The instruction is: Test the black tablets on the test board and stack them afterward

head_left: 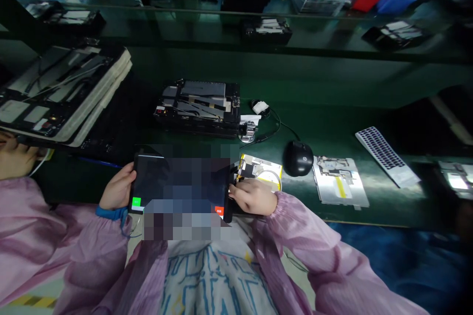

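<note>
A dark tablet point(185, 177) is tilted up in front of my chest, its screen lit with a green and a red patch at the lower corners. My left hand point(118, 187), with a blue band at the wrist, grips its left edge. At the right edge, my right hand point(254, 197) has its fingers curled in a pinch against the tablet's side; what sits between the fingertips is hidden. Just behind that hand lies a yellow-edged board point(262, 170) with a pale cable looped over it. Part of the picture over the tablet is blocked out by pixels.
Behind the tablet lies a stack of opened devices point(203, 103); a larger stack point(55, 93) stands left. A black mouse point(298, 158), an opened silver device point(342, 182) and a keyboard strip point(386, 155) lie right. A co-worker's hand point(16, 157) is at far left; others work beyond the shelf.
</note>
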